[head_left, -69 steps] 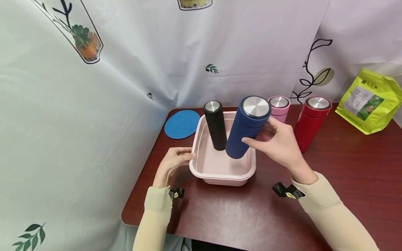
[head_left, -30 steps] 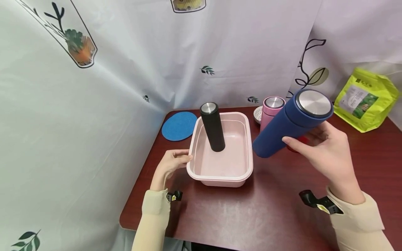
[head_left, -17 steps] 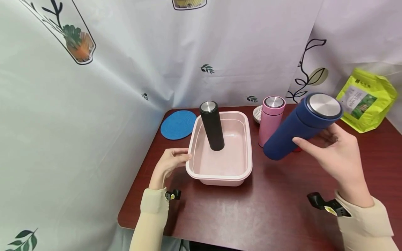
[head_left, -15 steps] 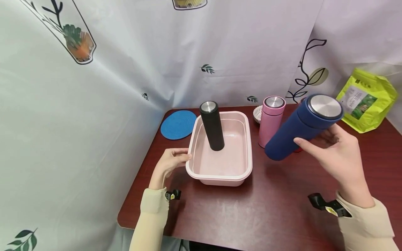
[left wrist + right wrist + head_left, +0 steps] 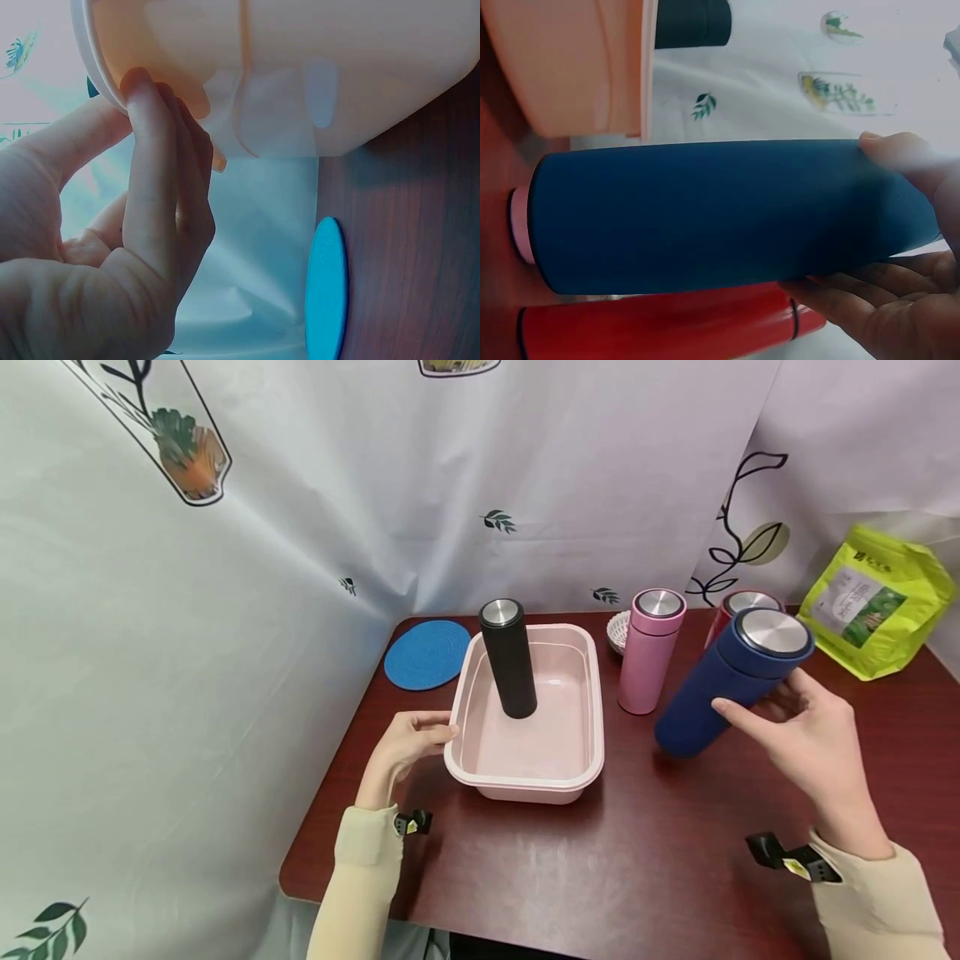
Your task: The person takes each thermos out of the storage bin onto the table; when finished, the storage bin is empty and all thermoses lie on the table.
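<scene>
Here the right hand (image 5: 806, 735) grips the tilted blue flask (image 5: 731, 693) beside the pink flask (image 5: 649, 652); the left hand (image 5: 405, 752) pinches the pink tub's (image 5: 525, 783) rim.

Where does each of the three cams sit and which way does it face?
Head: worn on the head, looks forward and down at the table; shows both forearms, the left hand at the pink basin, the right hand holding the blue flask.
Left wrist: on the left wrist, looks along the fingers at the basin's rim; blue coaster beyond.
Right wrist: on the right wrist, looks across the palm at the blue flask; red flask beside it.
Shared: the basin and black flask show in head and right wrist views.
</scene>
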A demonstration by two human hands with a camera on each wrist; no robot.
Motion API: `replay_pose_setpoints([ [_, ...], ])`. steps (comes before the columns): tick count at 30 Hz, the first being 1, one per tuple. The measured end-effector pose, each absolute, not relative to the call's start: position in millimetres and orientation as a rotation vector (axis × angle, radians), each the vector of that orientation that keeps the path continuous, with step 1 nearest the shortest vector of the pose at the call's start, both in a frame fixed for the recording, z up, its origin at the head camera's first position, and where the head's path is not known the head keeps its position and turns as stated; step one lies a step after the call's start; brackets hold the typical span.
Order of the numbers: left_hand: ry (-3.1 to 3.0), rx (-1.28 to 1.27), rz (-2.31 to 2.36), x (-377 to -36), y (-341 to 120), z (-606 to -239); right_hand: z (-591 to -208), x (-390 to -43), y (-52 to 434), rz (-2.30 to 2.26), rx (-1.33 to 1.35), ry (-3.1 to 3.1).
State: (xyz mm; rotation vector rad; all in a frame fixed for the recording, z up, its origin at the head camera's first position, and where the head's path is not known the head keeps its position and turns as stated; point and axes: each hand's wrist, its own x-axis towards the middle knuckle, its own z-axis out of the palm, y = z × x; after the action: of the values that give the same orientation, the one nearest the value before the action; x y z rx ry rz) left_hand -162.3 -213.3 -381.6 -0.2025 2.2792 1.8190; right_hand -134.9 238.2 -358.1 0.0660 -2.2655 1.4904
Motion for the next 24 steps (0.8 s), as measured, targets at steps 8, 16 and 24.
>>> replay_pose_setpoints([
  [8,2.274,-0.197,1.828,-162.8,-213.3,-382.5,-372.3,-139.5,246.9,1.479,-0.039,-2.323],
  [16,2.273,-0.18,1.809,-166.4,-209.3,-385.3,-384.8,-137.2,263.9,1.468,-0.12,-2.327],
  [24,2.281,-0.2,1.813,-165.1,-213.6,-385.1,-390.0,-139.9,278.0,1.411,-0.198,-2.373],
])
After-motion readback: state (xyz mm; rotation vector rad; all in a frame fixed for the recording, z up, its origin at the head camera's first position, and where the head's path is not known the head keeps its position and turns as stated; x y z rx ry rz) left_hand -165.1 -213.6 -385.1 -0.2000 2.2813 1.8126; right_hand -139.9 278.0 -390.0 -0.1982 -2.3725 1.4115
